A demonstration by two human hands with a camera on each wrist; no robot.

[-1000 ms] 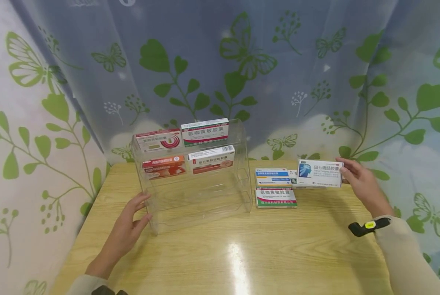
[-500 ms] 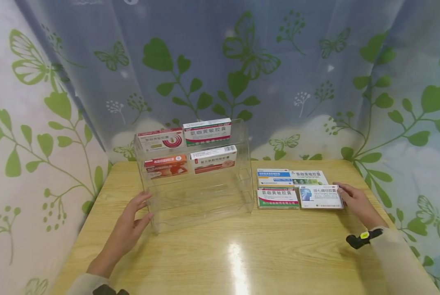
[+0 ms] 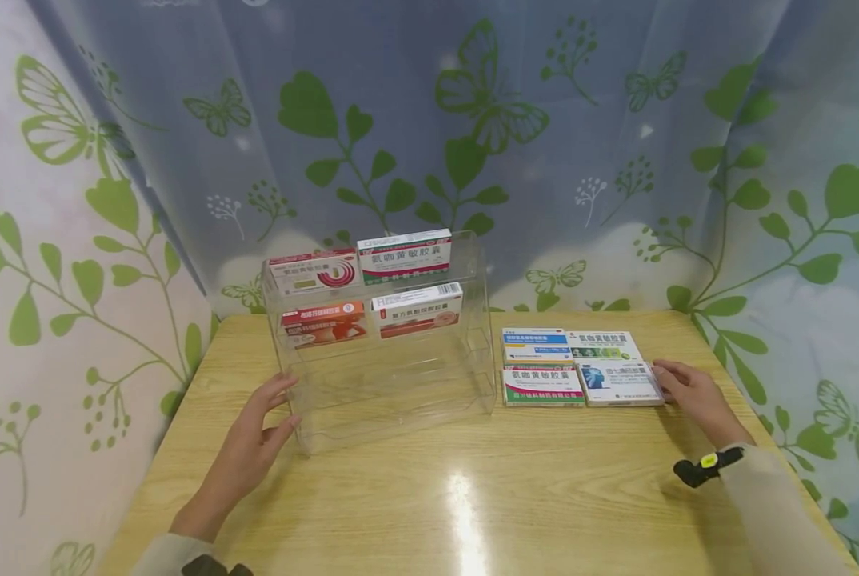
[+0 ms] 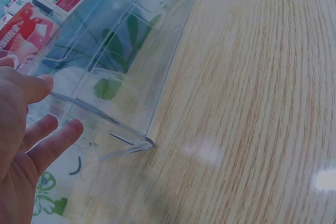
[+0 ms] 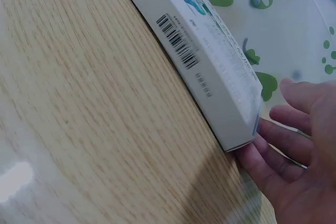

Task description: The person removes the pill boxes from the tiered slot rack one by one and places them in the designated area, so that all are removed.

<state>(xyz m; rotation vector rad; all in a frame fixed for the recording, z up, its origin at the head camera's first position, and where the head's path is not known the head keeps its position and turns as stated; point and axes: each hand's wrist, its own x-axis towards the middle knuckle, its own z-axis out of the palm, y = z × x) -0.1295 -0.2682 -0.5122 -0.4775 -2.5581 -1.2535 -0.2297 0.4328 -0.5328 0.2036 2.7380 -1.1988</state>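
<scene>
A white medicine box with a blue head picture (image 3: 622, 383) lies flat on the table, at the front right of a block of boxes. At its right end is my right hand (image 3: 696, 398); the fingertips touch the box end (image 5: 210, 87) and the thumb stands apart from it. On the left, my left hand (image 3: 253, 436) rests its spread fingers against the side of a clear tiered display rack (image 3: 393, 392). Red-and-white boxes (image 3: 314, 274), (image 3: 418, 310), an orange-red box (image 3: 323, 324) and a green-and-red box (image 3: 404, 258) stand in its two upper tiers.
Beside the head-picture box lie a blue-and-white box (image 3: 536, 346), a white box with a green strip (image 3: 604, 346) and a green-and-red box (image 3: 542, 386). Patterned curtain (image 3: 401, 120) hangs behind the wooden table (image 3: 401, 512).
My right hand has lowered the head-picture box from above the back row to the front right place, slid it slightly left and loosened its grip. The left hand stays at the rack.
</scene>
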